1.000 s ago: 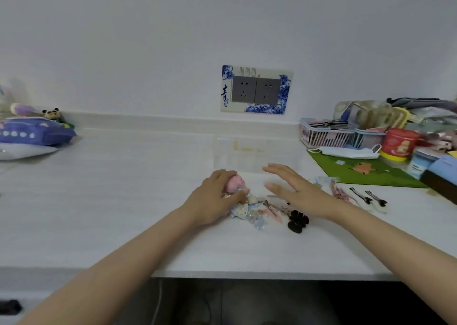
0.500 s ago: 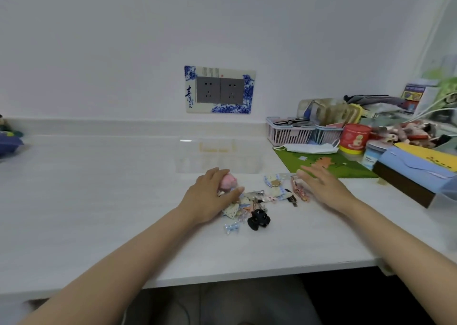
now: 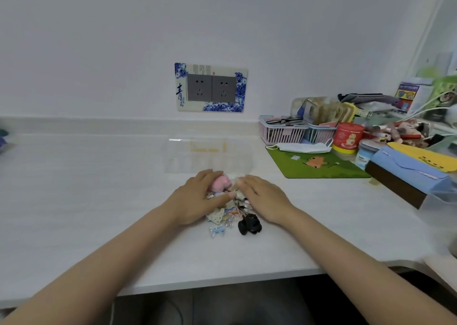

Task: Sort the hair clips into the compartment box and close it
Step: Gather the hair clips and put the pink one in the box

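A pile of small hair clips (image 3: 228, 214) lies on the white counter between my hands. My left hand (image 3: 195, 201) curls around a pink fluffy clip (image 3: 220, 183) at the pile's far side. My right hand (image 3: 264, 199) lies flat with straight fingers over the pile's right part, hiding some clips. A black claw clip (image 3: 249, 224) and a pale blue bow clip (image 3: 217, 231) sit at the near edge of the pile. The clear compartment box (image 3: 207, 157) stands just behind the hands, hard to see against the counter.
A green mat (image 3: 316, 165) with a face mask (image 3: 301, 147) lies to the right. Behind it stand pink and blue baskets (image 3: 282, 131), a red tin (image 3: 347, 138), and a blue-and-brown box (image 3: 405, 178). The counter's front edge (image 3: 222, 285) runs below my forearms.
My right hand has moved left from beside the green mat onto the clip pile, close to my left hand. My left hand still holds the pink clip.
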Demonstrator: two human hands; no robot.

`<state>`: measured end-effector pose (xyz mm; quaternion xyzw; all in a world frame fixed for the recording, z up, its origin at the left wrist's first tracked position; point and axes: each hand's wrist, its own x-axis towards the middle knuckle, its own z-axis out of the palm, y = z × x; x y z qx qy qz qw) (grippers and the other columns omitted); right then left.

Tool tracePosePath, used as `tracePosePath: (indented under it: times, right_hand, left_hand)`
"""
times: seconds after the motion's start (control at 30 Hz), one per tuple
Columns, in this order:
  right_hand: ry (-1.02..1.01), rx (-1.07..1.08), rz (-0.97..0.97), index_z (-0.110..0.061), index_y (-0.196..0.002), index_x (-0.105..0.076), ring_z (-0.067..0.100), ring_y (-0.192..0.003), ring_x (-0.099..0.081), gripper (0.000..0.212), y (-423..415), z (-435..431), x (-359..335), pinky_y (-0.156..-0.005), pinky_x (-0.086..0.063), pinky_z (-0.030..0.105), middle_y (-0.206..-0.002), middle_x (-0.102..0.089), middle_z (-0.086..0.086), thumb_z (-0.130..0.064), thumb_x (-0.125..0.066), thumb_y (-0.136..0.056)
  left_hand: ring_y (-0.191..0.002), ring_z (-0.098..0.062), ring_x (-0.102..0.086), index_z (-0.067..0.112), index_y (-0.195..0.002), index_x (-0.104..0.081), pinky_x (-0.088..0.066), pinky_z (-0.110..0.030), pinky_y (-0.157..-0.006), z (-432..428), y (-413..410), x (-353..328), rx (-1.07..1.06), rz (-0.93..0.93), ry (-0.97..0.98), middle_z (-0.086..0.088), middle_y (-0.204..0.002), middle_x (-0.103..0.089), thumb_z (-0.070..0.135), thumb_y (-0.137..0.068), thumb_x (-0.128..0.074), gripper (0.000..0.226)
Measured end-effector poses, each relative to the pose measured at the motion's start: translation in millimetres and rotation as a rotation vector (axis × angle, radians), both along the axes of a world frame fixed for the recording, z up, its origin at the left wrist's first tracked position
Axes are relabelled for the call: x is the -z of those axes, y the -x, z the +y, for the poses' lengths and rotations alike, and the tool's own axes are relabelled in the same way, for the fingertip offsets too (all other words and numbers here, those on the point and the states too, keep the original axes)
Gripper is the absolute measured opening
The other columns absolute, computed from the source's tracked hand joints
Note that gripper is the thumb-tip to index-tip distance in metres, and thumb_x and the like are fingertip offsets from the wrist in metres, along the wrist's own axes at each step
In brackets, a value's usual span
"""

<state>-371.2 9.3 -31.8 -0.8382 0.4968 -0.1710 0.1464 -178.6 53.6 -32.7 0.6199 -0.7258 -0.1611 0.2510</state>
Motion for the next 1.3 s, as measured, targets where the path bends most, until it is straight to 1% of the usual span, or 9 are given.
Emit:
tracePosePath:
  times: [0.2,0.47,0.7,0.83,0.93,1.0,1.03,1.13,1.3]
  right_hand:
    - [-0.128,-0.114,-0.393,-0.034,-0.139,-0.039,0.008,-0.139,-0.029,0.061,-1,10,-8,-0.118,-0.018,0.043,-0.149,-0.037,-0.010,-0.066,-0.026,-0.089]
    - [-0.095,-0.170,-0.027,-0.050,-0.144,-0.007,0.006,-0.146,0.011,0.072,13,51,11,-0.119,0.009,0.038,-0.158,0.003,-0.017,-0.073,-0.015,-0.077]
    - [-0.079,-0.169,-0.131,-0.041,-0.145,-0.019,0.008,-0.146,-0.003,0.074,-10,40,4,-0.120,0.002,0.044,-0.158,-0.013,-0.010,-0.073,-0.014,-0.078]
    - [-0.164,-0.119,-0.395,-0.026,-0.127,-0.055,0.012,-0.126,-0.045,0.053,-19,17,-20,-0.110,-0.031,0.035,-0.137,-0.053,-0.001,-0.059,-0.034,-0.090]
    - [-0.270,-0.102,-0.378,-0.012,-0.114,-0.065,0.012,-0.098,-0.064,0.052,-29,6,-31,-0.088,-0.042,0.024,-0.105,-0.072,0.008,-0.051,-0.037,-0.094]
    - [-0.294,-0.103,-0.356,-0.005,-0.108,-0.068,0.000,-0.060,-0.058,0.054,-37,3,-32,-0.068,-0.041,0.024,-0.061,-0.068,-0.008,-0.049,-0.041,-0.094]
    - [-0.296,-0.100,-0.365,-0.007,-0.104,-0.070,0.000,-0.056,-0.056,0.048,-40,0,-30,-0.064,-0.041,0.024,-0.058,-0.068,-0.008,-0.047,-0.044,-0.094]
    - [-0.249,-0.103,-0.454,-0.019,-0.099,-0.073,0.008,-0.091,-0.065,0.026,-48,-4,-25,-0.082,-0.047,0.023,-0.097,-0.074,-0.003,-0.037,-0.055,-0.091]
    - [-0.188,-0.167,-0.634,-0.023,-0.114,-0.067,0.001,-0.103,-0.060,0.027,-57,-10,-30,-0.091,-0.045,0.015,-0.111,-0.068,-0.009,-0.023,-0.064,-0.087]
  left_hand:
    - [-0.143,-0.011,-0.018,0.041,-0.144,-0.018,-0.021,-0.036,-0.114,29,-20,-10,0.018,-0.066,-0.030,0.012,-0.156,-0.017,0.085,-0.059,-0.041,0.098]
    - [-0.145,-0.005,-0.001,0.038,-0.147,-0.001,-0.010,-0.033,-0.118,53,-24,-4,0.065,-0.186,-0.076,0.017,-0.158,0.003,0.084,-0.054,-0.052,0.116]
    - [-0.141,-0.008,-0.022,0.034,-0.145,-0.020,-0.021,-0.033,-0.114,47,-28,-7,0.034,0.082,0.001,0.013,-0.154,-0.023,0.081,-0.070,-0.039,0.091]
    - [-0.130,-0.019,-0.041,0.020,-0.141,-0.035,-0.029,-0.029,-0.105,26,-43,-25,-0.093,0.238,-0.040,-0.001,-0.149,-0.037,0.055,-0.091,-0.033,0.061]
    - [-0.110,-0.023,-0.054,0.012,-0.131,-0.048,-0.040,-0.034,-0.096,11,-48,-31,-0.127,0.283,-0.168,-0.011,-0.135,-0.052,0.046,-0.096,-0.034,0.051]
    - [-0.097,-0.024,-0.059,0.010,-0.126,-0.053,-0.047,-0.031,-0.084,2,-48,-31,-0.119,0.330,-0.222,-0.015,-0.125,-0.059,0.043,-0.095,-0.041,0.048]
    - [-0.092,-0.024,-0.061,0.010,-0.127,-0.052,-0.050,-0.027,-0.077,-1,-48,-30,-0.105,0.362,-0.235,-0.014,-0.121,-0.061,0.040,-0.094,-0.045,0.045]
    - [-0.081,-0.014,-0.060,0.012,-0.128,-0.051,-0.050,-0.010,-0.058,-7,-45,-26,-0.100,0.410,-0.149,-0.007,-0.109,-0.061,0.028,-0.089,-0.060,0.043]
    - [-0.094,-0.023,-0.064,0.017,-0.119,-0.059,-0.054,-0.020,-0.071,-13,-55,-27,-0.107,0.515,0.106,-0.005,-0.108,-0.066,0.023,-0.080,-0.071,0.041]
